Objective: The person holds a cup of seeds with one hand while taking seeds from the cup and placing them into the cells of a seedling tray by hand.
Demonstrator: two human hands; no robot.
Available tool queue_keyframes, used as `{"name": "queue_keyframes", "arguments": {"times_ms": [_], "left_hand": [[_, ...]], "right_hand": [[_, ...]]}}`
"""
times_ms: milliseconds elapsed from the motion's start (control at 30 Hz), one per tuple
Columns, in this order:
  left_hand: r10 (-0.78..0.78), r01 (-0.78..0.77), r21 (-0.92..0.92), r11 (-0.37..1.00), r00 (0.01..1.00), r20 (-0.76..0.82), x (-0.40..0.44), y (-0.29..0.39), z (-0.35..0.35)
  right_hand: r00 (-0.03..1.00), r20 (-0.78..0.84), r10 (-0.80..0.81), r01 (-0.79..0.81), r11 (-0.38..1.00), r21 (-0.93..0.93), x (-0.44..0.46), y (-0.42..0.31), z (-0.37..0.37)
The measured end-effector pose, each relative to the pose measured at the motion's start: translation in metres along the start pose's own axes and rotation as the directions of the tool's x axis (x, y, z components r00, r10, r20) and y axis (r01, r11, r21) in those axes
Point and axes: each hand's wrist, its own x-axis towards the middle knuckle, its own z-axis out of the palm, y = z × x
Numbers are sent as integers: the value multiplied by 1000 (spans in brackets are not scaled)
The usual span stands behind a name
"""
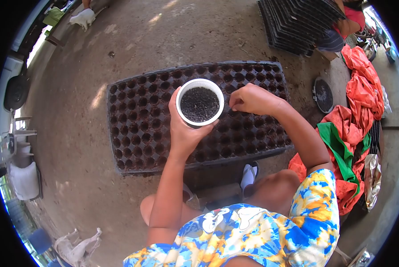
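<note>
My left hand point(185, 131) is wrapped around a white plastic cup point(178, 104), held upright over the seedling tray. Small dark grains that look like seeds point(199, 105) fill much of the cup. Just right of the cup, my right hand point(252, 99) is closed in a pinch, fingertips pointing down toward the tray; whatever sits between them is too small to make out. Beneath both hands lies the black seedling tray point(139, 170), its many round cells lined with dark brown soil. The cup and my hands hide some of the middle cells.
A tall stack of black trays point(297, 24) stands at the upper right, with another person point(337, 38) beside it. A round dark container point(322, 95) and orange-red sheeting point(362, 84) with green cloth point(337, 144) lie to the right. A white cat point(83, 18) is at the upper left.
</note>
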Motion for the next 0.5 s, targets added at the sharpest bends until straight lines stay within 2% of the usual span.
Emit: {"name": "queue_keyframes", "arguments": {"times_ms": [100, 200, 300, 367, 400, 500], "left_hand": [[6, -6, 9, 1000, 1000, 4, 0, -3, 0], [-5, 4, 68, 998, 1000, 13, -1, -4, 0], [-46, 42, 132, 990, 999, 26, -3, 3, 7], [-69, 63, 132, 989, 997, 43, -5, 6, 12], [-70, 61, 161, 985, 996, 48, -5, 10, 13], [-44, 30, 235, 972, 998, 55, -6, 14, 16]], "right_hand": [[998, -69, 4, -7, 999, -51, -3, -4, -3], [933, -343, -108, 95, 994, -54, -14, -41, -23], [880, -329, -342, 332, 939, -89, -7, -61, -9], [894, -124, -430, 334, 825, -456, 2, -70, 7], [909, -34, -416, 340, 785, -518, 4, -75, 10], [933, -40, -356, 295, 826, -480, 10, -82, 15]]}}
